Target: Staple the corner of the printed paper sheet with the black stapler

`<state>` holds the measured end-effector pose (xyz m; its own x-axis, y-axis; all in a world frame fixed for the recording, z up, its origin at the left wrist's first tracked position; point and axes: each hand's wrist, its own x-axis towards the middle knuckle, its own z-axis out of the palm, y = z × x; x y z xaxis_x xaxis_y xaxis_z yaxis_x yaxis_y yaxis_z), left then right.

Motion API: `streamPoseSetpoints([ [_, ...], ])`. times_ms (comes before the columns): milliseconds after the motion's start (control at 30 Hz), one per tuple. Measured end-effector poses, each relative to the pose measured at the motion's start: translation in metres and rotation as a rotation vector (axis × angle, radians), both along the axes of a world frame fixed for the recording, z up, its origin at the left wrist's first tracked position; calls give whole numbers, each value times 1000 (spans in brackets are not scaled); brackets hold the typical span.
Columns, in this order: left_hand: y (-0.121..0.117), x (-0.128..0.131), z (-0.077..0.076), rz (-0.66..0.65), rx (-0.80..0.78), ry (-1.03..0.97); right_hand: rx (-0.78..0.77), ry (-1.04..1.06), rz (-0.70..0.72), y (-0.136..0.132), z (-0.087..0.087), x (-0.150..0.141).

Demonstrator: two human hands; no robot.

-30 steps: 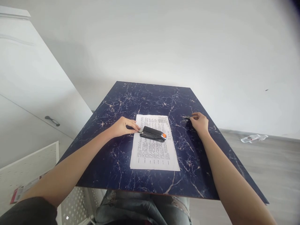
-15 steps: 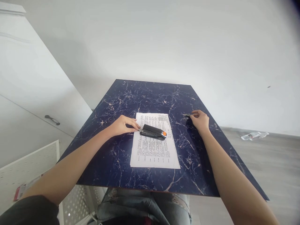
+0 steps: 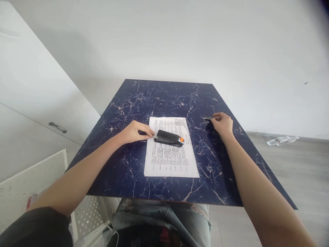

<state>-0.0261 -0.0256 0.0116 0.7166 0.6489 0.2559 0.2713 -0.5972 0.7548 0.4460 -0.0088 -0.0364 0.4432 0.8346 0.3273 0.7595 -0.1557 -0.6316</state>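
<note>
A black stapler (image 3: 169,138) with an orange patch and a silvery right end lies across the printed sheet (image 3: 171,161) on the dark blue table. My left hand (image 3: 137,132) is closed in a pinch at the stapler's left end, where a thin metal part sticks out between the fingertips. Over to the right, my right hand (image 3: 223,124) is closed near the tabletop, clear of the paper. A small dark, thin piece (image 3: 207,118) shows at its fingertips; its kind is too small to make out.
The blue marble-patterned table (image 3: 164,99) stands against a white wall. A white cabinet with a dark handle (image 3: 58,127) is on the left, above a white perforated metal rack (image 3: 88,218). Clear plastic packaging (image 3: 282,140) lies on the floor at right.
The view has tilted slightly, so the table and everything on it sit higher in the picture. Both hands keep nearly the same places and grips.
</note>
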Motion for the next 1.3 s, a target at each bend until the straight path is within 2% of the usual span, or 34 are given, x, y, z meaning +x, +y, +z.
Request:
streamPoseSetpoints([
  [167, -1, -1, 4, 0, 22, 67, -13, 3, -12, -1, 4, -4],
  [300, 4, -13, 13, -9, -3, 159, 84, -48, 48, -10, 22, -21],
  [367, 9, -20, 14, 4, -37, 211, 94, -15, 201, -21, 37, -40],
  [467, 15, -26, 9, 20, -73, 208, -93, 63, 665, -42, 56, -77],
  [533, 16, -22, 2, 44, -81, 161, -231, 45, 934, -57, 62, -105],
  [600, 15, -14, -4, 56, -65, 120, -277, -53, 1050, -70, 61, -130],
  [733, 10, 6, -12, 87, 127, 115, -205, -249, 1072, -81, 52, -159],
  [833, 5, 21, -15, 122, 254, 149, -194, -269, 1068, -79, 48, -161],
  [967, 0, 34, -22, 139, 329, 154, -189, -264, 1050, -77, 44, -159],
  [1133, -1, 40, -26, 198, 336, 158, -198, -296, 1041, -78, 43, -160],
  [1233, 5, 34, -19, 161, 272, 142, -199, -248, 1005, -78, 47, -162],
  [1300, 13, 24, -13, 194, 241, 105, -194, -178, 989, -78, 51, -165],
])
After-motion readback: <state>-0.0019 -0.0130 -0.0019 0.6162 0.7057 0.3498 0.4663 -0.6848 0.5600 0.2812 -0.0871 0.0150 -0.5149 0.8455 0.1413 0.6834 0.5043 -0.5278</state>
